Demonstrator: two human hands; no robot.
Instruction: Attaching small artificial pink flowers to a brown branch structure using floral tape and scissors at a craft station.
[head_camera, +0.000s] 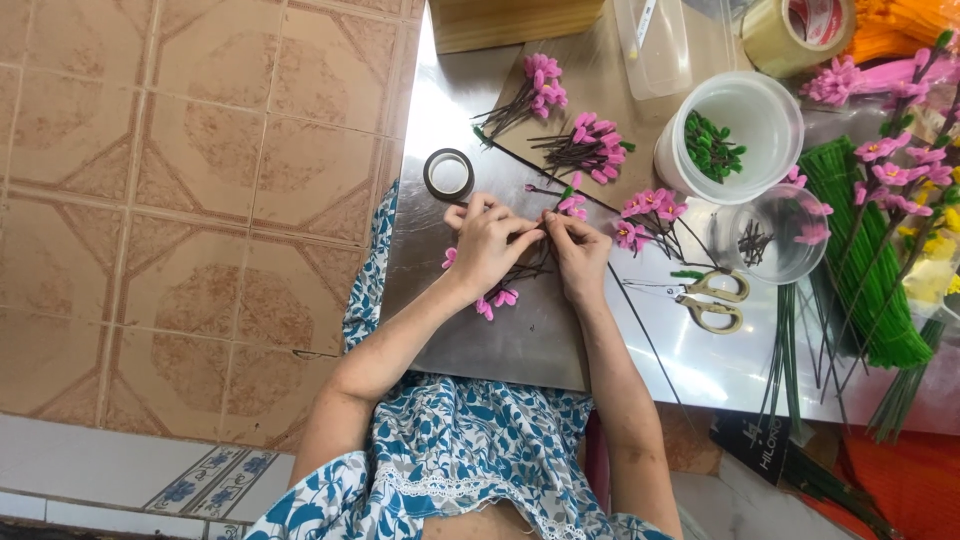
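Both hands meet over the metal surface (520, 340): left hand (490, 245) and right hand (578, 255) pinch closed on one pink flower sprig (572, 205) with dark wire stems, held just above the surface near its front edge. Roll of dark tape (449, 175) just beyond the left hand; scissors (705, 298) right of the right hand, more pink flower bunches (590, 145) and a white tub (735, 135) farther back.

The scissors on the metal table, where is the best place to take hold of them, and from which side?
Probably by the pale looped handles of the scissors. They lie flat, handles pointing right toward the clear cup, blades pointing left toward the right hand. Come from above on the handle side, away from the blades.
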